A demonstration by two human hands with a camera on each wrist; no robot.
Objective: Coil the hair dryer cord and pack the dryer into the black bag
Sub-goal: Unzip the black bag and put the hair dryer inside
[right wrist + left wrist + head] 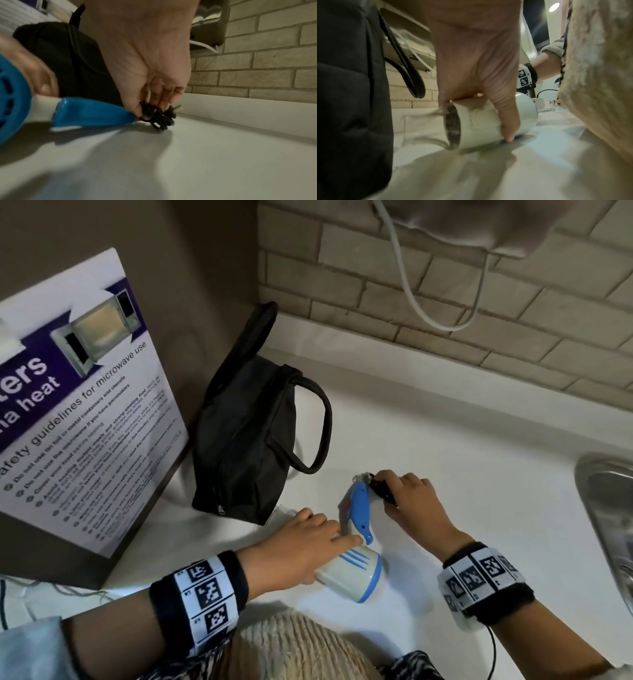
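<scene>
White-and-blue hair dryer (356, 563) is lying on the desk (479, 474) near its back-left corner, left hand (301, 546) grasping its barrel, right hand (411, 501) pinching the coiled black cord (382, 489) beside the black bag (246, 440).

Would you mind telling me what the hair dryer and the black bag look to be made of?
Hair dryer: apparently hard plastic, glossy, with highlights on its white body and blue handle. Black bag: seemingly woven fabric, matte, softly creased, with a zip and looped handles.

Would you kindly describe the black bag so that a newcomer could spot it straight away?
Start at the microwave safety poster standing on the white counter. Beside its right edge sits the black bag, just beyond the hair dryer. It is the only soft fabric item there, with looped carry handles.
</scene>
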